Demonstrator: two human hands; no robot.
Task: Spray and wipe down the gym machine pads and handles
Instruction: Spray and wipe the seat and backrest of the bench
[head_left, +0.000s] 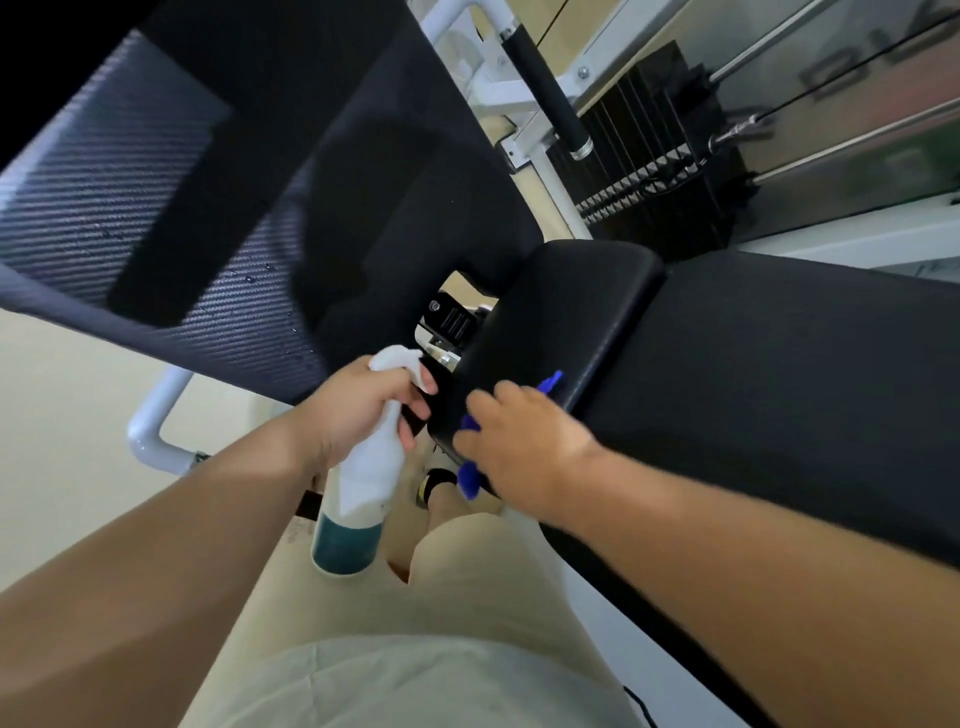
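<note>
My left hand (363, 410) grips the neck of a white spray bottle (358, 499) with teal liquid at its bottom, its nozzle pointing toward the gap between the pads. My right hand (519, 441) presses a blue cloth (470, 478) onto the near corner of the black seat pad (727, 364); most of the cloth is hidden under the hand. The black backrest pad (260, 171) with a woven-pattern border stands to the upper left, with water droplets on its lower part.
A black foam-covered handle (545, 88) on the white frame and the weight stack (649, 171) with its steel guide rods lie beyond the pads. A white frame tube (156, 421) curves at the left over the pale floor. My legs and one shoe (434, 483) are below the seat.
</note>
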